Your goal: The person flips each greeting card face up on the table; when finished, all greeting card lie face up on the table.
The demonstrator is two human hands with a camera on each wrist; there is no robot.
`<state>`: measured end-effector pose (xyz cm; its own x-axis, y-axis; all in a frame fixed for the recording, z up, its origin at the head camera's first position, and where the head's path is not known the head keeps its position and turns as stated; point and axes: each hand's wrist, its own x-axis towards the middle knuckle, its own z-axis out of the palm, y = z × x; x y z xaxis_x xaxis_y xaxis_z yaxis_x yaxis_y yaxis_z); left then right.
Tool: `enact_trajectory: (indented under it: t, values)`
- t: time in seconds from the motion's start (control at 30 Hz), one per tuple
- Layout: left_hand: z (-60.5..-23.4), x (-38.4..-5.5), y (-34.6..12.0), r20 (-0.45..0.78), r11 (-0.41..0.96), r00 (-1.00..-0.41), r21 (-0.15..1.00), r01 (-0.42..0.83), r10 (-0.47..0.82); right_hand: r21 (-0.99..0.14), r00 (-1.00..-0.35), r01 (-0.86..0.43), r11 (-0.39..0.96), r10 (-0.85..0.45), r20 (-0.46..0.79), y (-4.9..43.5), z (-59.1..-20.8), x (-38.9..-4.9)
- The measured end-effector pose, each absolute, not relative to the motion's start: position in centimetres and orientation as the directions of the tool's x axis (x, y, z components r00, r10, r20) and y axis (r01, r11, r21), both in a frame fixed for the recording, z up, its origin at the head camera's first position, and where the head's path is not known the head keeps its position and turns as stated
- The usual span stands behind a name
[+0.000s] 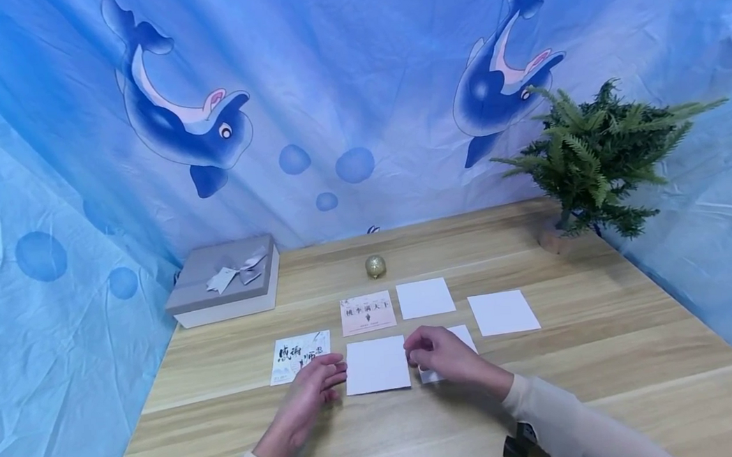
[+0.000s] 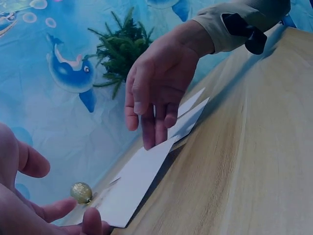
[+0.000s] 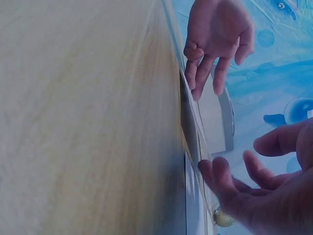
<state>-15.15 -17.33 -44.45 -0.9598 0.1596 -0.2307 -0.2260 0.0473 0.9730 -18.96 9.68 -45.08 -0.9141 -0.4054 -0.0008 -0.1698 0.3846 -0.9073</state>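
Note:
A white square card [image 1: 377, 365] lies between the two hands near the middle of the table, a dark gap or shadow showing under its edge in the left wrist view. The left hand [image 1: 313, 392] touches the card's left edge with its fingertips, thumb held apart. At the opposite edge are the fingertips of the right hand [image 1: 439, 353], whose thumb also stands away from the fingers in the right wrist view. Partly under the right hand is another white card [image 1: 463, 336]. Beside the left hand lies a printed card [image 1: 285, 352] with black brush characters.
A pink printed card [image 1: 368, 314] and two white cards [image 1: 425, 298] [image 1: 503, 312] lie farther back. Behind them sits a gold glitter ball [image 1: 375, 266]. A grey gift box [image 1: 224, 279] with a bow is at back left, a small artificial fir tree [image 1: 601, 158] at back right.

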Motion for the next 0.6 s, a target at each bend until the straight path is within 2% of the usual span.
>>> enact_trajectory:
  t: [0.2,0.4,0.6]
  values:
    - [-44.25,-15.21,-17.21,-0.230,0.051,-0.963,0.973,-0.225,0.140,-0.942,-0.916,-0.127,0.311,-0.401,-0.009,9.68,-44.91,-19.04]
    - [-44.05,-15.02,-17.16,-0.221,0.054,-0.963,0.975,-0.215,0.156,-0.930,-0.928,-0.174,0.324,-0.369,0.046,9.80,-44.87,-19.05]
    - [-43.77,-15.05,-17.00,-0.194,-0.019,-0.973,0.980,-0.198,0.128,-0.908,-0.929,-0.240,0.344,-0.353,0.112,9.75,-45.06,-19.28]
